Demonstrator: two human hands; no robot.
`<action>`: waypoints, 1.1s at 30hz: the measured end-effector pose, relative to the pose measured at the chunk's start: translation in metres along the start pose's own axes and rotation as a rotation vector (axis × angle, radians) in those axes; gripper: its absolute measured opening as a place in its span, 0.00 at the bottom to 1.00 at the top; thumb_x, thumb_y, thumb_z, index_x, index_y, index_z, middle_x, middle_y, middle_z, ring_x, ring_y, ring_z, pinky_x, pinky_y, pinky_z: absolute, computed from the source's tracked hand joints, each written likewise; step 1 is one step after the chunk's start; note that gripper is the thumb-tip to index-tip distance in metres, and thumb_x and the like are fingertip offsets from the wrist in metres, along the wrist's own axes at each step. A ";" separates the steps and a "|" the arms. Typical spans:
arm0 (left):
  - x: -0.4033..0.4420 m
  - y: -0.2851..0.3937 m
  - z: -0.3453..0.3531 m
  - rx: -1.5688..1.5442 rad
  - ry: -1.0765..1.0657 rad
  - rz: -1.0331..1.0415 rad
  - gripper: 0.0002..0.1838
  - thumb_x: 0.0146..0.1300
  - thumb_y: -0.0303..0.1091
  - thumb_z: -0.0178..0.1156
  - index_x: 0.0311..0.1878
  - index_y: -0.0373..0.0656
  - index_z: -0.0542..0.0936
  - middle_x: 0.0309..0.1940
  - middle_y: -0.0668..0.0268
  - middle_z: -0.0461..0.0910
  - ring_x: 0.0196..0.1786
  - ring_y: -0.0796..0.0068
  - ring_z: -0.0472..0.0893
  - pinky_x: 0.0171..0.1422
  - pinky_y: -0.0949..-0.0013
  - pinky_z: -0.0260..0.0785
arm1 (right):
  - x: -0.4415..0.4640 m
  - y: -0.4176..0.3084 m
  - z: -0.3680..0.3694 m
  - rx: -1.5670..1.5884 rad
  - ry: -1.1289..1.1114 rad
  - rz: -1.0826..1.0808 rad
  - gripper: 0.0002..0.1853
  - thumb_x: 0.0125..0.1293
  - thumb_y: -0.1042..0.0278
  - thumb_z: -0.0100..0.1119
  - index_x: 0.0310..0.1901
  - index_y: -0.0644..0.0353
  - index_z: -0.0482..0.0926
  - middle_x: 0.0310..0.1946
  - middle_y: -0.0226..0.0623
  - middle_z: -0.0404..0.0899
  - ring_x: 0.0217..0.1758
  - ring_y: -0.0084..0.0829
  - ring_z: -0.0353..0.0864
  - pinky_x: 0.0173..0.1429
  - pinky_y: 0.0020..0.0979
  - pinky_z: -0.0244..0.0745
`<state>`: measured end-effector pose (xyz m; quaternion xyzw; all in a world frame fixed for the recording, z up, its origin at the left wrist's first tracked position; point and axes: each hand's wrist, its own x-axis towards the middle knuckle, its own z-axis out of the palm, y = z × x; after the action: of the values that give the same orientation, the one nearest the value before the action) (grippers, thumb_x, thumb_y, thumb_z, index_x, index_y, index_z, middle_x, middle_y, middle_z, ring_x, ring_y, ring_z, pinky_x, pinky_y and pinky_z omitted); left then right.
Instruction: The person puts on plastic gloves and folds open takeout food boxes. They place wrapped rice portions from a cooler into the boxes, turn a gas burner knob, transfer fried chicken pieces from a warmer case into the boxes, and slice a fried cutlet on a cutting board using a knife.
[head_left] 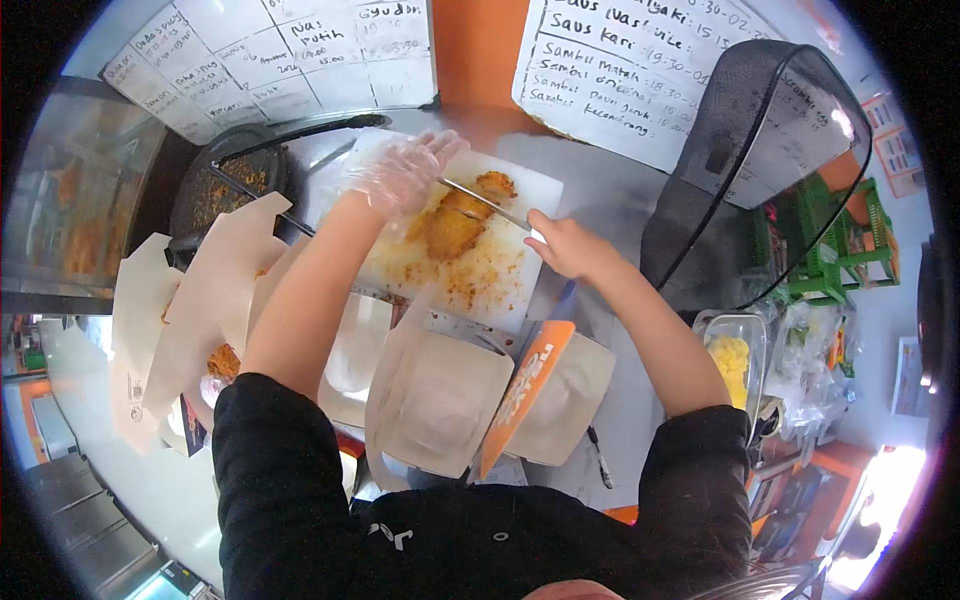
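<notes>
My right hand (568,246) is closed around the handle of a knife (488,204). The blade slants up and left across a golden-brown fried cutlet (452,228), which looks cut, with one part beyond the blade and a larger part on the near side. It lies on a white cutting board (540,190) strewn with crumbs and oily stains. My left hand (405,172), in a clear plastic glove, is by the blade's tip with its fingers stretched out. Whether it touches the blade I cannot tell.
Open paper boxes (440,400) stand along the near edge, several holding white rice. A black mesh cover (740,170) stands at right, near a tub of yellow food (728,365). A dark crumb-filled pan (225,185) is at left. A pen (600,458) lies near me.
</notes>
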<state>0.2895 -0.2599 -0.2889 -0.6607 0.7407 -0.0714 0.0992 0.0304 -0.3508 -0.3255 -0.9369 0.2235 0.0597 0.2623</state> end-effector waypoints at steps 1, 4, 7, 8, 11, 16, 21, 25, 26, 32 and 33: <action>-0.001 0.001 -0.001 -0.067 -0.050 -0.017 0.37 0.53 0.21 0.44 0.70 0.43 0.52 0.70 0.62 0.54 0.71 0.63 0.56 0.69 0.59 0.55 | 0.004 -0.001 -0.001 0.010 -0.005 -0.021 0.13 0.66 0.59 0.47 0.44 0.57 0.62 0.29 0.56 0.76 0.36 0.59 0.76 0.38 0.52 0.70; 0.005 0.004 0.012 -0.135 -0.110 -0.042 0.38 0.52 0.21 0.46 0.70 0.45 0.52 0.70 0.61 0.54 0.72 0.62 0.54 0.71 0.59 0.53 | 0.005 0.001 -0.002 0.050 -0.011 -0.027 0.12 0.66 0.61 0.48 0.45 0.58 0.62 0.28 0.58 0.75 0.36 0.59 0.76 0.39 0.51 0.70; -0.003 0.005 0.038 -0.113 -0.111 -0.058 0.40 0.51 0.23 0.50 0.70 0.46 0.51 0.69 0.61 0.55 0.72 0.62 0.55 0.71 0.59 0.53 | 0.015 0.002 0.007 0.013 0.018 -0.061 0.12 0.65 0.63 0.48 0.46 0.58 0.63 0.29 0.58 0.76 0.36 0.58 0.76 0.39 0.51 0.70; -0.003 0.003 0.043 -0.078 -0.072 -0.060 0.41 0.51 0.25 0.53 0.70 0.45 0.50 0.69 0.62 0.55 0.71 0.61 0.55 0.71 0.58 0.53 | 0.017 0.003 0.009 0.019 0.008 -0.055 0.12 0.65 0.63 0.48 0.46 0.58 0.63 0.29 0.58 0.76 0.36 0.58 0.76 0.39 0.51 0.70; 0.000 0.004 0.037 -0.131 -0.198 -0.053 0.42 0.50 0.24 0.53 0.70 0.45 0.50 0.69 0.62 0.56 0.72 0.61 0.54 0.71 0.55 0.51 | 0.019 0.001 0.004 -0.068 0.004 -0.095 0.11 0.66 0.64 0.49 0.41 0.59 0.60 0.26 0.57 0.74 0.33 0.59 0.74 0.36 0.51 0.68; -0.020 0.000 -0.006 -0.122 -0.080 -0.124 0.41 0.49 0.21 0.49 0.70 0.45 0.50 0.69 0.62 0.55 0.71 0.60 0.55 0.71 0.53 0.50 | -0.001 -0.012 -0.022 -0.087 -0.016 -0.081 0.13 0.66 0.60 0.48 0.46 0.57 0.62 0.30 0.56 0.76 0.36 0.57 0.76 0.38 0.51 0.69; -0.051 0.015 -0.020 -0.148 -0.097 -0.174 0.42 0.49 0.20 0.48 0.71 0.45 0.49 0.69 0.61 0.56 0.71 0.59 0.57 0.68 0.53 0.57 | 0.001 -0.012 -0.013 0.013 -0.164 -0.116 0.13 0.67 0.58 0.48 0.45 0.54 0.60 0.30 0.56 0.76 0.36 0.58 0.75 0.38 0.51 0.68; -0.054 0.018 -0.009 -0.146 -0.106 -0.201 0.43 0.49 0.23 0.51 0.71 0.45 0.48 0.68 0.60 0.57 0.71 0.59 0.57 0.68 0.54 0.57 | 0.011 -0.002 0.003 -0.003 -0.170 -0.163 0.14 0.65 0.60 0.50 0.44 0.56 0.60 0.29 0.56 0.75 0.36 0.58 0.75 0.38 0.51 0.68; -0.052 0.019 -0.007 -0.154 -0.118 -0.199 0.43 0.49 0.23 0.51 0.71 0.45 0.48 0.68 0.60 0.57 0.71 0.59 0.57 0.68 0.54 0.57 | 0.014 0.000 0.007 0.027 -0.155 -0.199 0.14 0.65 0.61 0.51 0.44 0.57 0.59 0.30 0.56 0.75 0.36 0.58 0.75 0.38 0.50 0.68; -0.044 0.013 0.019 -0.192 -0.216 -0.168 0.44 0.49 0.25 0.57 0.71 0.45 0.48 0.69 0.59 0.55 0.71 0.60 0.57 0.70 0.58 0.56 | 0.021 -0.011 0.006 -0.054 -0.227 -0.147 0.14 0.64 0.64 0.51 0.45 0.59 0.60 0.32 0.55 0.76 0.37 0.56 0.76 0.40 0.49 0.69; -0.047 0.012 0.025 -0.192 -0.250 -0.150 0.43 0.50 0.25 0.56 0.70 0.45 0.49 0.69 0.58 0.55 0.71 0.60 0.56 0.70 0.58 0.56 | 0.017 -0.013 0.003 -0.057 -0.224 -0.148 0.14 0.64 0.64 0.51 0.45 0.59 0.60 0.32 0.55 0.76 0.37 0.56 0.76 0.40 0.49 0.69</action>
<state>0.2887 -0.2116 -0.3131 -0.7244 0.6744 0.0751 0.1216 0.0521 -0.3455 -0.3262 -0.9453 0.1212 0.1508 0.2627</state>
